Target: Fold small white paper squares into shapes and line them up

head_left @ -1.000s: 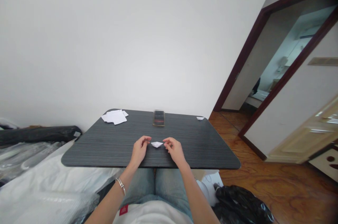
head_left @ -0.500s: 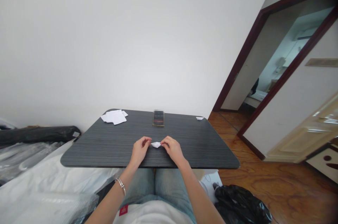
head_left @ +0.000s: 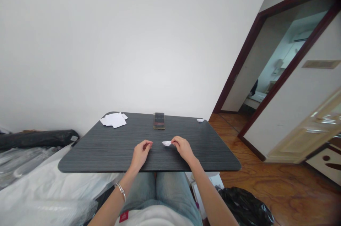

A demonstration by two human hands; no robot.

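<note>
A small white paper boat (head_left: 166,143) is pinched at its right tip between the thumb and fingers of my right hand (head_left: 183,147), over the near middle of the dark table (head_left: 106,153). Its left end points free toward my left hand (head_left: 141,151). That hand is at the left, apart from the boat, with fingers curled and closed and nothing visible in them. A second white paper boat (head_left: 200,120) lies at the table's far right corner.
Several loose white paper sheets (head_left: 114,119) are piled at the far left corner. A phone-like dark screen (head_left: 159,120) stands at the back middle. Behind the table rises a white wall (head_left: 149,41). A black plastic bag (head_left: 245,206) sits on the floor at the right.
My left hand has let go of the paper boat's left end. My right hand has carried the boat a little to the right, opening a gap between boat and left hand.
</note>
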